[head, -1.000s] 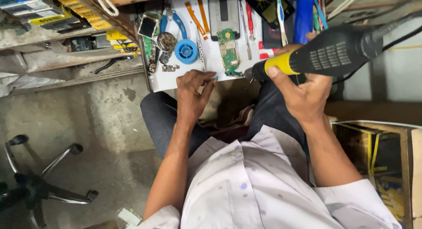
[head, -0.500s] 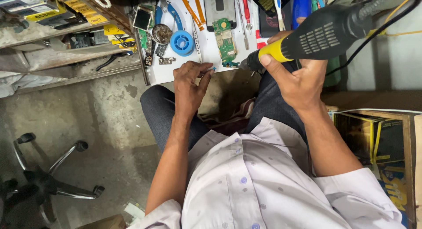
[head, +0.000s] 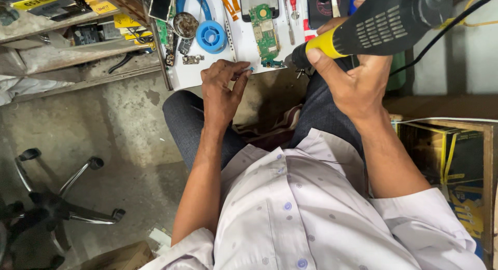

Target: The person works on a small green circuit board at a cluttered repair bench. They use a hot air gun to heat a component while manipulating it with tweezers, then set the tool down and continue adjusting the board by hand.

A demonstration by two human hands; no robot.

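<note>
Cluttered white tabletop (head: pixel 181 75) over a concrete floor. Right hand (head: pixel 347 83) has its fingers wrapped around a black and yellow heat gun (head: pixel 384 23), nozzle right by the green circuit board (head: pixel 264 34). Left hand (head: pixel 223 91) fingers pinch something tiny, maybe tweezers, at the tabletop edge.

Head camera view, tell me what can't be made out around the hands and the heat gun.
- Heat gun: rear cut off by the top edge.
- Nozzle tip: hidden behind the right hand.
- What the left hand pinches: too small.
- Green circuit board: parts too small.
</note>
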